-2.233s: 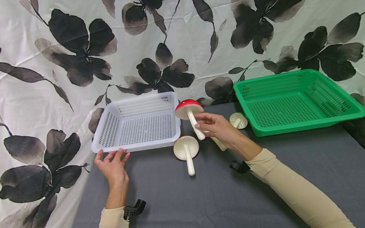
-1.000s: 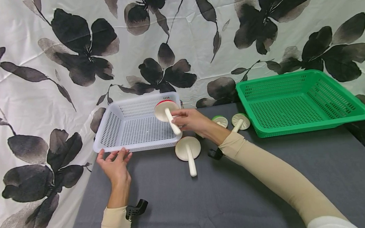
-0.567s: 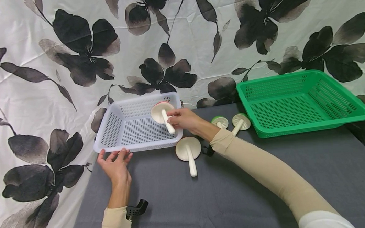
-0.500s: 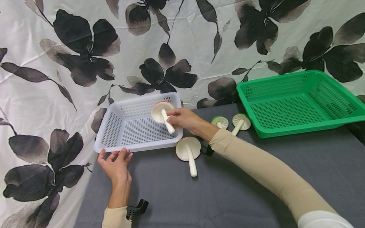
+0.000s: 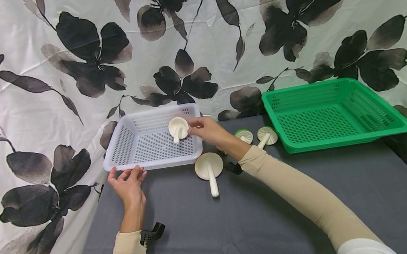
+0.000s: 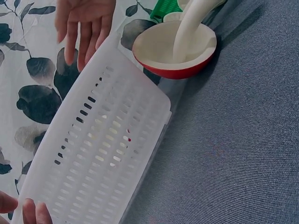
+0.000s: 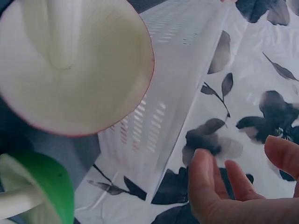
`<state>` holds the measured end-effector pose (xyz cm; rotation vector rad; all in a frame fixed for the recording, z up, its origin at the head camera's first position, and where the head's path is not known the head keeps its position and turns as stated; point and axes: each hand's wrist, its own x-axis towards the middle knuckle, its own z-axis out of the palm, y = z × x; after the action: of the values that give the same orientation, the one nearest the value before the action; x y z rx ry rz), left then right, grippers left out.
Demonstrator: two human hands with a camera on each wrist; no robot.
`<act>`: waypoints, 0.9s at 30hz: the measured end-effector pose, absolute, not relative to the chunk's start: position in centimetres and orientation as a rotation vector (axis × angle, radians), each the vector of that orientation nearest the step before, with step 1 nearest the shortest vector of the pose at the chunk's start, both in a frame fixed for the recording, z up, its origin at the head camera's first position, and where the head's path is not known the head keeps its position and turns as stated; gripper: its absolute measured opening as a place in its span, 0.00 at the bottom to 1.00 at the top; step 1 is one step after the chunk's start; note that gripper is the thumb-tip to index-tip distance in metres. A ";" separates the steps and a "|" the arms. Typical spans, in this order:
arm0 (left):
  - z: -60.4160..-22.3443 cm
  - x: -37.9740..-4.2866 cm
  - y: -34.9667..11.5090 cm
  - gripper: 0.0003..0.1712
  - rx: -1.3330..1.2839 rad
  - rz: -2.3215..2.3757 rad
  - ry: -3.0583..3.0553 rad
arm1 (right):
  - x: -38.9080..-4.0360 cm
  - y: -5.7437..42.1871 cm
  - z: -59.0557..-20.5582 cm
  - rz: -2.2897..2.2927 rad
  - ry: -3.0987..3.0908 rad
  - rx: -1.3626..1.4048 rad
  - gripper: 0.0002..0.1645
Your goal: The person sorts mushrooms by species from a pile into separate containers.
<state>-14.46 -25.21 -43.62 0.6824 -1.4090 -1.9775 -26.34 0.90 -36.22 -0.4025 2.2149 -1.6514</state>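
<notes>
A toy mushroom (image 5: 178,125) lies in the white basket (image 5: 164,163), its pale underside and stem facing up. Red shows faintly through the basket's slots in the left wrist view. Just right of this mushroom is my right hand (image 5: 210,132), over the basket's right end. Its fingers (image 7: 205,184) are apart, with nothing between them. My left hand (image 5: 128,184) holds the near rim of the white basket at its left part, with fingertips (image 6: 30,212) on both sides of the rim. A red-capped mushroom (image 5: 210,168) lies on the grey cloth at the basket's near right corner.
Two smaller green-capped mushrooms, one near the right forearm (image 5: 244,135) and one farther right (image 5: 267,136), lie on the grey cloth. The green basket (image 5: 349,139) stands at the back right. A floral curtain (image 5: 213,46) hangs behind.
My right hand has carried the red-capped mushroom left over the white basket and let go of it; it now lies inside. My left hand has stayed at the rim.
</notes>
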 end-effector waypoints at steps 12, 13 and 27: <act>-43.5 -14.5 -25.4 0.48 0.715 -1.965 -1.424 | -24.9 5.0 -36.6 -1.798 2.008 -0.303 0.28; -43.5 -14.5 -25.4 0.48 0.714 -1.964 -1.425 | -24.8 5.2 -36.7 -1.799 2.005 -0.309 0.28; -43.5 -14.5 -25.2 0.49 0.692 -1.966 -1.440 | -22.9 7.8 -37.8 -1.794 1.979 -0.326 0.27</act>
<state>-14.46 -25.24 -43.54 0.6921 -1.4402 -1.9663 -22.89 7.85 -37.84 -0.3262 1.9793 -1.7943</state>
